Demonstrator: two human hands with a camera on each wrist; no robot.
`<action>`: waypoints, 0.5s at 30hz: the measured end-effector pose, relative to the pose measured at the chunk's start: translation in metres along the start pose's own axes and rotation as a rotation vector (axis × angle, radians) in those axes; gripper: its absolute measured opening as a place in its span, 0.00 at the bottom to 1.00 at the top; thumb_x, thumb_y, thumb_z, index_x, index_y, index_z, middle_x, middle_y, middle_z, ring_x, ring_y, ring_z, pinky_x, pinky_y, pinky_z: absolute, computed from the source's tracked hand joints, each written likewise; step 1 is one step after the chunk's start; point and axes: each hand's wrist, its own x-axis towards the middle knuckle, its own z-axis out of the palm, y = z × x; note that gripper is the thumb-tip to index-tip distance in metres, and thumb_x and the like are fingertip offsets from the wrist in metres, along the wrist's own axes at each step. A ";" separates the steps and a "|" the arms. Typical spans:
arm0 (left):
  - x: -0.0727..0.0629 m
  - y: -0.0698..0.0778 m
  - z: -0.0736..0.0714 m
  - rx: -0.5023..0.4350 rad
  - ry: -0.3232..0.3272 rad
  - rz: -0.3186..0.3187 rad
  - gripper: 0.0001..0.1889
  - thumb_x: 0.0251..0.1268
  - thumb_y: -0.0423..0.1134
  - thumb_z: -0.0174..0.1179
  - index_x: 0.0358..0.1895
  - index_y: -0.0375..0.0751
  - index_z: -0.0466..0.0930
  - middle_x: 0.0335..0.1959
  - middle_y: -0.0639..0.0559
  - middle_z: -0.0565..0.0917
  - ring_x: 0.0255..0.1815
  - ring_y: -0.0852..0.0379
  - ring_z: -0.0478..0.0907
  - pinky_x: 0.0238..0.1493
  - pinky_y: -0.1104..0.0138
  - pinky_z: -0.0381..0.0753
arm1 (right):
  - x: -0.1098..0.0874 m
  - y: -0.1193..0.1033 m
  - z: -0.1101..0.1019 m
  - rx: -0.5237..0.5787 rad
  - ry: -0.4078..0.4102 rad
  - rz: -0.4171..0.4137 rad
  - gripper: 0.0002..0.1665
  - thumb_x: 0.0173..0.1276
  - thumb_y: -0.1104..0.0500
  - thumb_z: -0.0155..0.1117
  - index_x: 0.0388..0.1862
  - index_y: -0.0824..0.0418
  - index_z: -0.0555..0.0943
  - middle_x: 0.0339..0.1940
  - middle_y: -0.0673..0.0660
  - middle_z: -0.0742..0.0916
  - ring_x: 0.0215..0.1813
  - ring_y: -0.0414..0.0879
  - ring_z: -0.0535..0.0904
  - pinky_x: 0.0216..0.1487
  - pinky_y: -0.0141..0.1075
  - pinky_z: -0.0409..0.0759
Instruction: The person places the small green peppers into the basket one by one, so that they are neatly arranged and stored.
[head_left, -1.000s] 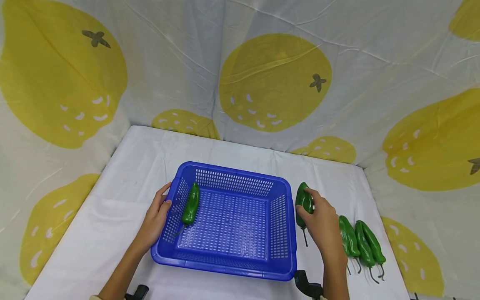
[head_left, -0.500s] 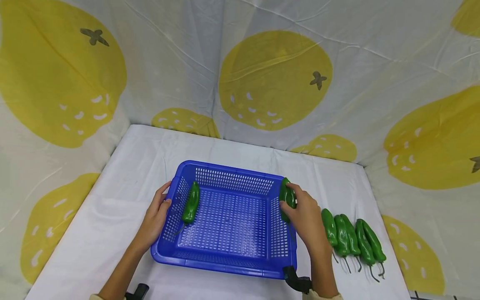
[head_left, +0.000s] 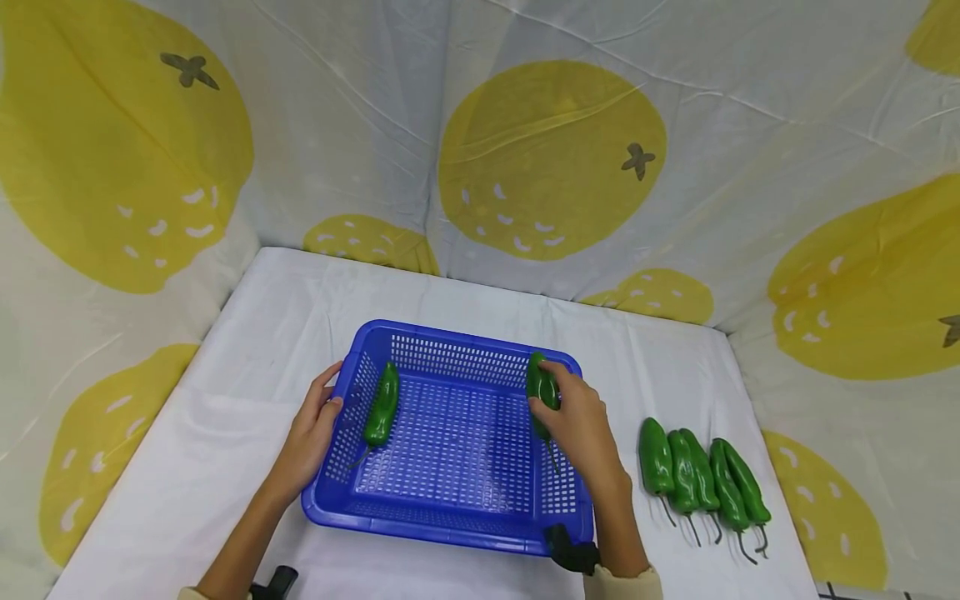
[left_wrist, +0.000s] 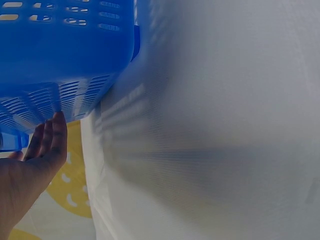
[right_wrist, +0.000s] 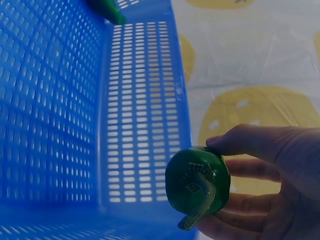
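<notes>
In the head view, a blue plastic basket [head_left: 450,542] with slotted walls stands on the white cloth. My left hand [head_left: 310,433] holds its left side, thumb at the rim; in the left wrist view its fingers [left_wrist: 59,132] lie against the outer wall. My right hand [head_left: 581,425] grips a long green pepper [head_left: 538,379] between thumb and fingers, over the right part of the basket. The right wrist view shows this pepper [right_wrist: 197,185] stem end toward the camera. Another green pepper [head_left: 383,406] lies inside, along the left wall.
Several green peppers [head_left: 684,471] lie in a row on the white cloth [head_left: 247,367], right of the basket, stems toward me. Pale curtains with yellow fruit prints [head_left: 551,158] rise behind and at both sides.
My right hand has carried its pepper leftward, from beside the basket across the right rim to above the inside. The left hand and the basket stay in place.
</notes>
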 end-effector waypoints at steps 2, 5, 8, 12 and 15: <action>0.000 0.000 0.000 0.000 0.001 0.001 0.27 0.83 0.41 0.36 0.80 0.56 0.48 0.66 0.34 0.70 0.60 0.34 0.74 0.49 0.43 0.79 | 0.002 -0.002 0.004 0.005 -0.006 -0.003 0.32 0.67 0.57 0.68 0.70 0.57 0.72 0.54 0.65 0.83 0.49 0.60 0.82 0.37 0.49 0.85; 0.000 -0.001 0.000 0.005 0.004 0.002 0.26 0.83 0.41 0.36 0.80 0.56 0.49 0.64 0.34 0.71 0.59 0.34 0.75 0.48 0.44 0.80 | 0.005 -0.006 0.008 0.017 -0.009 -0.010 0.32 0.67 0.57 0.68 0.70 0.58 0.72 0.57 0.64 0.82 0.51 0.60 0.82 0.38 0.49 0.85; 0.000 -0.001 0.000 0.009 0.007 0.001 0.26 0.83 0.41 0.36 0.80 0.57 0.49 0.64 0.35 0.71 0.58 0.35 0.75 0.48 0.45 0.80 | 0.008 -0.010 0.011 0.013 -0.014 -0.015 0.32 0.67 0.57 0.68 0.69 0.57 0.73 0.57 0.63 0.82 0.53 0.60 0.81 0.39 0.50 0.85; 0.000 -0.001 0.000 0.011 0.007 0.000 0.26 0.83 0.41 0.36 0.80 0.56 0.49 0.64 0.35 0.71 0.58 0.35 0.75 0.48 0.45 0.80 | 0.011 -0.017 0.015 0.008 -0.020 -0.027 0.31 0.67 0.56 0.69 0.69 0.56 0.73 0.54 0.62 0.83 0.50 0.58 0.81 0.38 0.48 0.85; 0.000 -0.001 0.000 0.005 0.004 0.004 0.26 0.83 0.41 0.36 0.80 0.56 0.49 0.64 0.35 0.71 0.58 0.35 0.75 0.48 0.44 0.80 | 0.013 -0.023 0.018 0.012 -0.024 -0.047 0.31 0.67 0.57 0.69 0.68 0.57 0.74 0.53 0.62 0.83 0.49 0.58 0.82 0.36 0.47 0.85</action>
